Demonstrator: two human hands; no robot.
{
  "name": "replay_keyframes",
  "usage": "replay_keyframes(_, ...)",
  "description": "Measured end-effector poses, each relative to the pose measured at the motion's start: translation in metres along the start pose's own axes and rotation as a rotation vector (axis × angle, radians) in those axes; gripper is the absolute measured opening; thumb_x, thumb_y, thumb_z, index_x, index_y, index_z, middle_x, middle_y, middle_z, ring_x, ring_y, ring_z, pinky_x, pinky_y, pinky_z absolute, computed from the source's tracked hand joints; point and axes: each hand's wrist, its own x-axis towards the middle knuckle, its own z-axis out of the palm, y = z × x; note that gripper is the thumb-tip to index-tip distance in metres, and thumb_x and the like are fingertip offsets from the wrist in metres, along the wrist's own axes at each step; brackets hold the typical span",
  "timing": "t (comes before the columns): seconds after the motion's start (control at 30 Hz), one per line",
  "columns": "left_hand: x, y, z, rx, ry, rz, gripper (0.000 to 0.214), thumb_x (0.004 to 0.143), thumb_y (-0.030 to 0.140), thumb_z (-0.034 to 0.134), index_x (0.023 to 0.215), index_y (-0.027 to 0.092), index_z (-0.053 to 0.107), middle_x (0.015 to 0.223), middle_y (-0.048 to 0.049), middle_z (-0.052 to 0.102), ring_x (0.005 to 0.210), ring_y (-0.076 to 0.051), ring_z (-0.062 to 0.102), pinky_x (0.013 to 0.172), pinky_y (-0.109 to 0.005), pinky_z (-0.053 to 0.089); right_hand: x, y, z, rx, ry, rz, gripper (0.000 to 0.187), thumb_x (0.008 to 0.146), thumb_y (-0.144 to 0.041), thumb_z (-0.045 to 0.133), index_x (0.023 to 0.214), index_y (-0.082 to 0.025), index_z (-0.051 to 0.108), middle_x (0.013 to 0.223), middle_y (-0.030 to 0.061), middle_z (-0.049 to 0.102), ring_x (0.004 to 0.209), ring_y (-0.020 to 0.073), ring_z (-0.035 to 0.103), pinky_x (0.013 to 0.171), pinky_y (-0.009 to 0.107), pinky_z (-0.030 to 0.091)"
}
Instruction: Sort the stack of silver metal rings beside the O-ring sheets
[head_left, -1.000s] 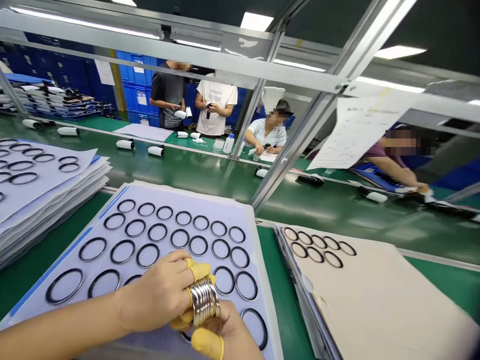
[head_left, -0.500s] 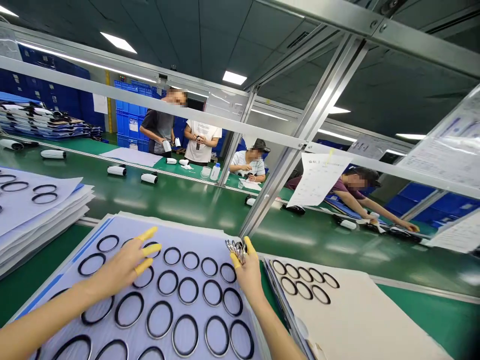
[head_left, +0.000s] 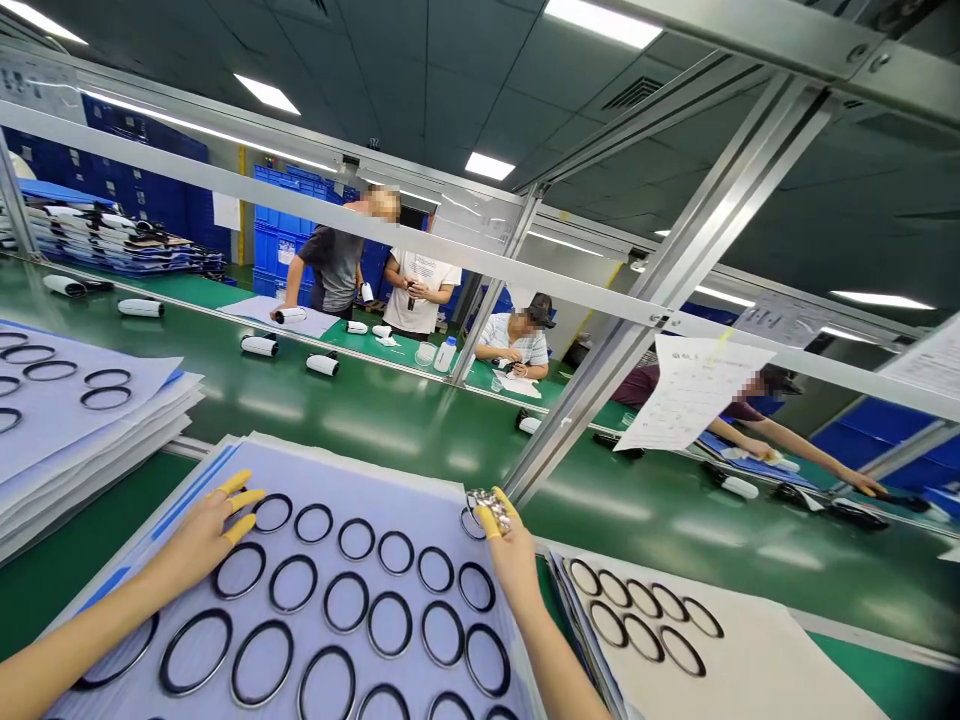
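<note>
Yellow finger covers are on several fingers of both hands. My left hand (head_left: 196, 535) hovers low over the upper left of a sheet laid with rows of black-edged rings (head_left: 292, 582). Its fingers are apart around the end of the top row, partly hiding a ring there; I see nothing held. At the sheet's upper right corner, my right hand (head_left: 517, 558) pinches a bunch of small shiny metal rings (head_left: 491, 505) between thumb and fingers. One black-edged ring (head_left: 465, 522) shows just left of that bunch, partly hidden; I cannot tell whether it is held or lying on the sheet.
A paper stack (head_left: 127, 440) with rings stands at left, and a pale board (head_left: 750, 670) with rings at right. A slanted metal post (head_left: 637, 350) rises behind my right hand. White cylindrical parts (head_left: 322, 364) lie on the green belt (head_left: 375, 415). Several people work beyond.
My left hand has moved left along the top row of rings. My right hand keeps its bunch at the corner. The camera view has shifted slightly.
</note>
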Motion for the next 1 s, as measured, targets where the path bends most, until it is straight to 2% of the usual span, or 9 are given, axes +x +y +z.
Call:
replay_keyframes(0.1,-0.002,0.004,-0.001,-0.004,0.007,-0.006,0.04,0.085,0.041,0.049,0.116,0.022,0.065,0.14,-0.009,0.05,0.127,-0.03,0.049,0.109,-0.047,0.036,-0.007,-0.01,0.018,-0.019,-0.055,-0.081,0.012,0.072,-0.021,0.075,0.063,-0.019,0.068,0.131,0.0107,0.061,0.137,0.0333,0.036,0.114,0.052,0.022)
replay_keyframes(0.17,-0.003,0.007,-0.003,-0.016,0.014,0.0,0.039,0.086,0.041,0.049,0.116,0.022,0.066,0.139,-0.0088,0.05,0.127,-0.03,0.048,0.108,-0.047,0.037,-0.01,-0.011,0.027,-0.012,-0.075,-0.085,0.017,0.069,-0.02,0.077,0.057,-0.019,0.065,0.13,0.0121,0.062,0.137,0.0352,0.035,0.114,0.052,0.022)
replay_keyframes(0.23,-0.004,0.008,-0.003,-0.032,0.013,-0.001,0.039,0.086,0.041,0.048,0.116,0.021,0.066,0.139,-0.0098,0.051,0.128,-0.031,0.048,0.108,-0.046,0.037,-0.007,-0.008,0.029,0.005,-0.067,-0.038,0.01,0.077,-0.026,0.073,0.076,-0.016,0.069,0.126,0.0118,0.064,0.128,0.0337,0.047,0.108,0.055,0.032)
replay_keyframes(0.33,-0.004,0.01,-0.002,-0.066,0.002,-0.03,0.04,0.087,0.04,0.048,0.117,0.02,0.065,0.14,-0.01,0.049,0.128,-0.031,0.047,0.109,-0.047,0.036,0.003,-0.003,0.028,0.044,-0.066,0.047,0.025,0.091,-0.034,0.058,0.105,-0.014,0.063,0.113,0.0076,0.067,0.103,0.0249,0.064,0.09,0.048,0.05)
replay_keyframes(0.43,-0.003,0.009,0.001,-0.107,-0.015,-0.077,0.041,0.087,0.04,0.047,0.119,0.02,0.064,0.141,-0.0104,0.047,0.131,-0.03,0.044,0.111,-0.048,0.033,0.008,-0.007,0.035,0.05,-0.113,0.058,0.024,0.093,-0.034,0.056,0.105,-0.014,0.063,0.11,0.0064,0.067,0.097,0.0227,0.066,0.085,0.044,0.053)
replay_keyframes(0.63,-0.004,0.011,0.0,-0.163,-0.031,-0.121,0.04,0.086,0.037,0.047,0.117,0.022,0.065,0.142,-0.0089,0.045,0.133,-0.031,0.04,0.111,-0.049,0.032,-0.007,-0.03,0.072,0.02,-0.192,-0.048,0.01,0.08,-0.017,0.071,0.07,-0.016,0.067,0.13,0.0068,0.061,0.134,0.0274,0.038,0.112,0.054,0.023)
replay_keyframes(0.7,-0.004,0.014,-0.002,-0.168,-0.031,-0.121,0.039,0.085,0.036,0.048,0.117,0.022,0.065,0.142,-0.0087,0.046,0.132,-0.03,0.041,0.111,-0.048,0.033,-0.008,-0.032,0.076,0.04,-0.21,-0.007,0.005,0.082,-0.019,0.069,0.08,-0.015,0.068,0.126,0.0074,0.062,0.129,0.0278,0.045,0.108,0.054,0.03)
replay_keyframes(0.83,-0.005,0.018,-0.006,-0.181,-0.04,-0.128,0.039,0.085,0.033,0.048,0.118,0.021,0.065,0.142,-0.0096,0.046,0.131,-0.03,0.043,0.111,-0.048,0.033,0.001,-0.033,0.071,0.114,-0.272,0.128,0.022,0.092,-0.031,0.058,0.107,-0.015,0.063,0.11,0.0059,0.067,0.096,0.0226,0.065,0.084,0.043,0.053)
replay_keyframes(1.0,-0.006,0.022,-0.007,-0.202,-0.043,-0.147,0.037,0.085,0.03,0.049,0.117,0.022,0.066,0.141,-0.0096,0.046,0.132,-0.03,0.042,0.11,-0.048,0.033,0.006,-0.037,0.077,0.105,-0.329,0.158,0.024,0.094,-0.033,0.055,0.108,-0.014,0.061,0.104,0.0059,0.067,0.086,0.019,0.067,0.075,0.038,0.057)
